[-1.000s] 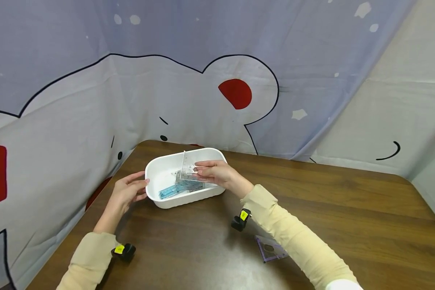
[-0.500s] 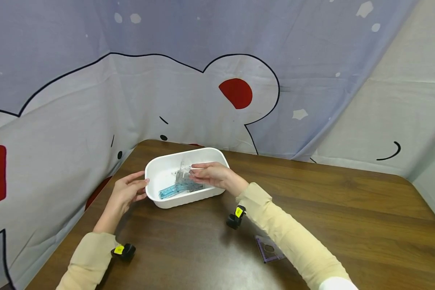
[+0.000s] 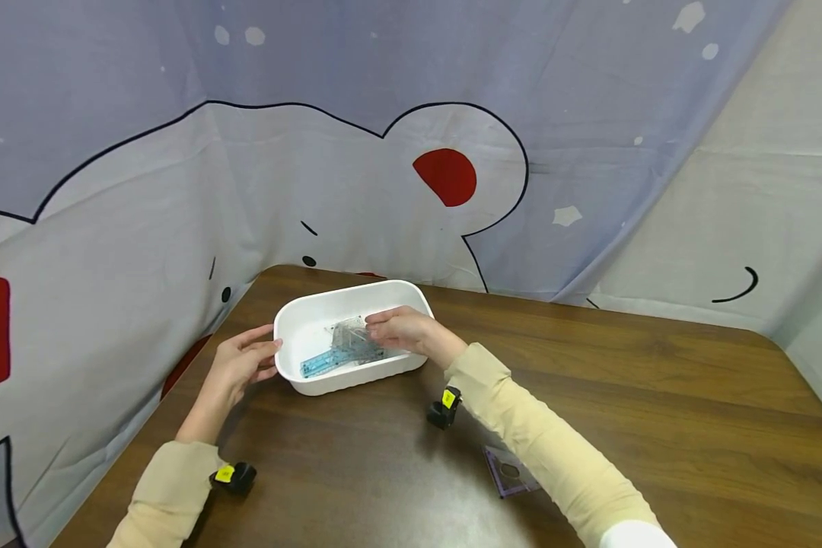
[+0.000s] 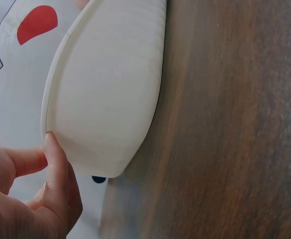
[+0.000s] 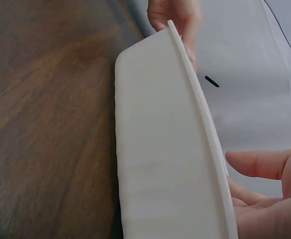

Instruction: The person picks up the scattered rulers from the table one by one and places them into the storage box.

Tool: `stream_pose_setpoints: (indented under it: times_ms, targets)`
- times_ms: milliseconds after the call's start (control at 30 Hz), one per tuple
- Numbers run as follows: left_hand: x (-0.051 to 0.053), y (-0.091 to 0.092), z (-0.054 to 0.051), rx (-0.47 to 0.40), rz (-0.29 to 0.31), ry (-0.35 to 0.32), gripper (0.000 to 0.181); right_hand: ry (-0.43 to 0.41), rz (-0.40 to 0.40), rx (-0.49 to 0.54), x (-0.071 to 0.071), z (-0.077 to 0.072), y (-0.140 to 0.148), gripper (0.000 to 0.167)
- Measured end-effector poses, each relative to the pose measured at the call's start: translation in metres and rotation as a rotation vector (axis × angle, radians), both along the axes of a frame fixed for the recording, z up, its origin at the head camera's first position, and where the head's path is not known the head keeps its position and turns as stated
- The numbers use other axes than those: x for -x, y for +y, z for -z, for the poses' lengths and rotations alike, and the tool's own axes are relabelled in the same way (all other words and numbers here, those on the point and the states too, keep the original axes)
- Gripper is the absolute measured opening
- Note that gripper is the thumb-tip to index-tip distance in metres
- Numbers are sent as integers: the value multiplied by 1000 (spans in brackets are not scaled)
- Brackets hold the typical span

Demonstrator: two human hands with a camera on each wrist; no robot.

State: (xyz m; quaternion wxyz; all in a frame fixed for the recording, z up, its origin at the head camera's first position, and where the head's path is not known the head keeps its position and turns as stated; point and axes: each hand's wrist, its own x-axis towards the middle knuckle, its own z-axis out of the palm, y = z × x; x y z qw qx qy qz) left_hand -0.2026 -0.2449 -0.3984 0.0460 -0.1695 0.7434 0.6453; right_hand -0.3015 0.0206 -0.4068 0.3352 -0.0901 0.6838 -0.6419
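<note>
A white plastic basin [image 3: 345, 377] stands on the table's left part. Inside lie a light blue ruler-like strip [image 3: 322, 361] and clear, grey-looking plastic pieces [image 3: 356, 340] that overlap; their outlines are hard to tell apart. My left hand [image 3: 240, 361] holds the basin's left end, thumb and finger at the rim in the left wrist view. Over the right end of the basin is my right hand [image 3: 407, 332], fingers loosely extended. In the right wrist view its thumb [image 5: 254, 163] is apart from the other fingers, which are partly hidden behind the basin wall, and nothing shows held.
On the brown wooden table [image 3: 623, 396], a purple-edged clear plate with an oval hole [image 3: 510, 470] lies partly under the right sleeve [image 3: 541, 434]. A printed curtain [image 3: 356, 175] hangs behind the table's back and left edges.
My right hand has lowered slightly into the basin and let go of a clear, straight-edged plastic plate, which has dropped among the other pieces. The left hand has stayed at the rim.
</note>
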Motion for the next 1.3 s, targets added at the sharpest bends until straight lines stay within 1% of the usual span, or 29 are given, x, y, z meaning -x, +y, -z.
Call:
stream_pose_setpoints:
  times_ms: [67,100,133,167,233,367,433,600,800,1067,1300]
  targets:
    - [0,0,0,5,-1,0,62,18,11,-47,-4,-6,0,41]
    - [0,0,0,8,-1,0,61,10,40,-94,-15,-20,-2,42]
    - [0,0,0,11,0,1,61,19,42,-107,-17,-22,-2,42]
    - [0,0,0,13,1,2,61,23,44,-111,-22,-28,-2,42]
    - [0,1,0,16,0,1,61,23,50,-115,-27,-33,-2,42]
    - [0,1,0,19,-3,-4,61,53,52,-86,-30,-38,0,43]
    - [-1,1,0,18,-2,-6,62,88,49,-90,-30,-39,2,43]
    - [-1,0,0,12,-2,-9,62,178,16,-162,-32,-48,7,42]
    - [-1,0,0,-1,4,-6,63,253,-10,-234,-38,-62,11,40]
    - [-2,0,0,18,-6,-22,62,230,-127,-257,-54,-75,23,33]
    - [-1,1,-1,-10,1,-12,63,268,-186,-237,-64,-82,38,34]
